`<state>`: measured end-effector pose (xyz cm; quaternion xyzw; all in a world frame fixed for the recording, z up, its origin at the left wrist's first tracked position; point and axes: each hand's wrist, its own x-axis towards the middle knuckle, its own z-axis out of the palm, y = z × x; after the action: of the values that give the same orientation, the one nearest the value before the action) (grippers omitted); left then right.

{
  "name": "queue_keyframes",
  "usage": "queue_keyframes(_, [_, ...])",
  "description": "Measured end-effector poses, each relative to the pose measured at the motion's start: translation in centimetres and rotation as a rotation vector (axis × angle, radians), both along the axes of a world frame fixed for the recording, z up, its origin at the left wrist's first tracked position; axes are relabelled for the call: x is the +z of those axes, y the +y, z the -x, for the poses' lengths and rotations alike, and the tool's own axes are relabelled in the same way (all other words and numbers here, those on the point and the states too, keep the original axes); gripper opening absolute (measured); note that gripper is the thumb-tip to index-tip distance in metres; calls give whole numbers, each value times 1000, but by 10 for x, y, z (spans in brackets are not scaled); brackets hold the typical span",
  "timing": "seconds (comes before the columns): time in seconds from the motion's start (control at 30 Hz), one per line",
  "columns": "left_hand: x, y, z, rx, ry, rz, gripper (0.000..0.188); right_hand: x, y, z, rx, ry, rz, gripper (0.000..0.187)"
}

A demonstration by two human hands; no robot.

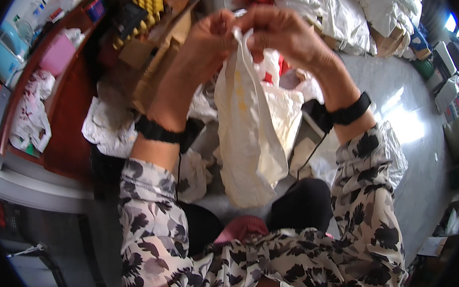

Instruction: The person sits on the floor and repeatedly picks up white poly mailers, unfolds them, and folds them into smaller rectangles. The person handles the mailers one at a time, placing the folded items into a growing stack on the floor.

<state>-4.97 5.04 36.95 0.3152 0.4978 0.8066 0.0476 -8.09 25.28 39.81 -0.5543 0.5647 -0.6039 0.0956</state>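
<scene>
A cream-white plastic bag (243, 139) with a faint yellow print hangs long and limp in front of me. Its narrow top end is raised and bunched between my hands. My left hand (211, 34) is closed, fingers pinching that end. From the other side my right hand (284, 32) grips it too, its fingers curled over the top and partly hiding the plastic. Behind the hanging bag is another pale bag (287, 107), with red and white packaging showing above it. Each of my wrists carries a black strap.
On the left, a reddish-brown wooden desk (72, 125) holds a pink container (57, 54) and a spotted white bag (34, 109). Cardboard (163, 57) leans beside it. Crumpled white bags (109, 126) lie around my legs. Large white sacks (347, 23) are piled at the back on a grey floor.
</scene>
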Motion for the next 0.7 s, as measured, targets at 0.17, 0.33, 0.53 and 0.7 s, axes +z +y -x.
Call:
queue_keyframes(0.17, [12,0,-23,750,272,289,18,9,-13,5,-262,-73,149,7])
queue_keyframes(0.33, [14,2,-110,605,601,605,14,26,-2,-3,-588,-7,204,12])
queue_keyframes(0.53, [-13,21,-147,283,862,1557,38,46,11,-15,-681,180,309,14])
queue_keyframes(0.7, [-43,-16,-141,571,801,1826,41,60,53,-4,-747,216,372,10])
